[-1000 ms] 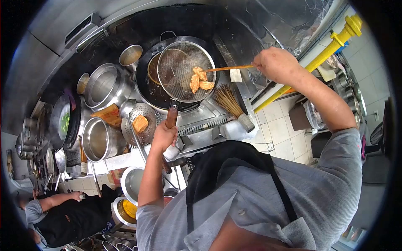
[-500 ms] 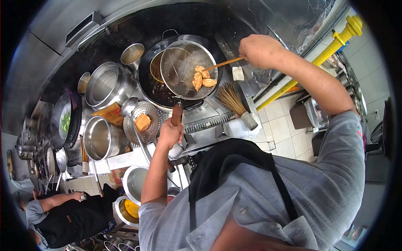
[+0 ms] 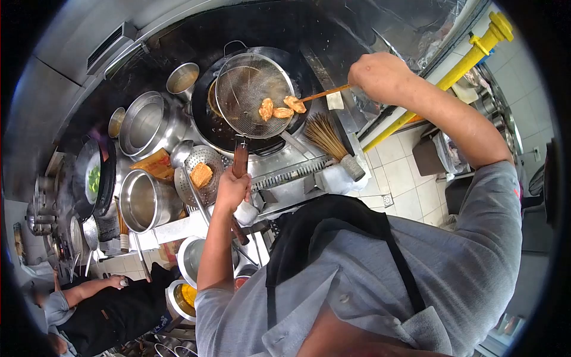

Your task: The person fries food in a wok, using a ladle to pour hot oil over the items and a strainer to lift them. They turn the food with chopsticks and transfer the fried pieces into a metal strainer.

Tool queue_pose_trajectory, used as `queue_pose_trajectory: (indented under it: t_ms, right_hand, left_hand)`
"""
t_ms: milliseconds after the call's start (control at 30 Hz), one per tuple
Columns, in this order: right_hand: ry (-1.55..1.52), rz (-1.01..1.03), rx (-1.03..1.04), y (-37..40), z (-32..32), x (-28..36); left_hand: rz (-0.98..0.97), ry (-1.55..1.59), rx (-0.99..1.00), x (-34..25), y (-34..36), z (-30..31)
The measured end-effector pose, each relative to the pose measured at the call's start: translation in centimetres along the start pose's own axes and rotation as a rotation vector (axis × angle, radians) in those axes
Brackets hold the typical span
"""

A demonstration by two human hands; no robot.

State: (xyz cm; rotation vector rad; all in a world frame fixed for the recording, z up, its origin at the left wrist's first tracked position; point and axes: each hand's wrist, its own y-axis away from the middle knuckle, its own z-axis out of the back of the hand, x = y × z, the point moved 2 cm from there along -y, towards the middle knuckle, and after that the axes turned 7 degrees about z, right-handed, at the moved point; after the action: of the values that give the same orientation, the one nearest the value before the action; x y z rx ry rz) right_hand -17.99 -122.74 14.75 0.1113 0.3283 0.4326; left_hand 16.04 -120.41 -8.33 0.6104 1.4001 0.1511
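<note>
My left hand [image 3: 232, 191] is closed round the wooden handle of a round mesh strainer [image 3: 247, 83], held over a large black wok [image 3: 205, 122]. Three golden fried pieces [image 3: 282, 112] lie near the strainer's right and lower part. My right hand [image 3: 380, 76], up at the right, grips wooden chopsticks [image 3: 327, 92]. Their tips touch the rightmost piece at the strainer's rim. Below and left of the wok, a browned block [image 3: 201, 175] rests in a perforated metal ladle [image 3: 211, 157].
A bamboo brush [image 3: 327, 138] lies right of the wok. Metal pots [image 3: 140, 199] stand at the left, beyond them another wok [image 3: 89, 178] with greens. A yellow pipe [image 3: 440, 89] slants at the right. A co-worker in a black apron [image 3: 113, 312] is at the lower left.
The strainer has shifted left and slightly up with my left hand. The pieces have spread apart, and the chopstick tips have moved to the rightmost one. My right hand is slightly farther right.
</note>
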Motion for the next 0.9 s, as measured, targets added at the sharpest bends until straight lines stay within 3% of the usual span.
queue_pose_trajectory:
  t_ms: [233, 900]
  right_hand:
    - [0.027, -0.021, 0.004, -0.7, 1.3, 0.4]
    - [0.053, -0.036, -0.011, -2.2, 2.1, 1.6]
  left_hand:
    - [0.0, -0.035, -0.113, -0.5, 0.8, -1.1]
    - [0.019, 0.026, -0.044, 1.0, 0.8, -1.2]
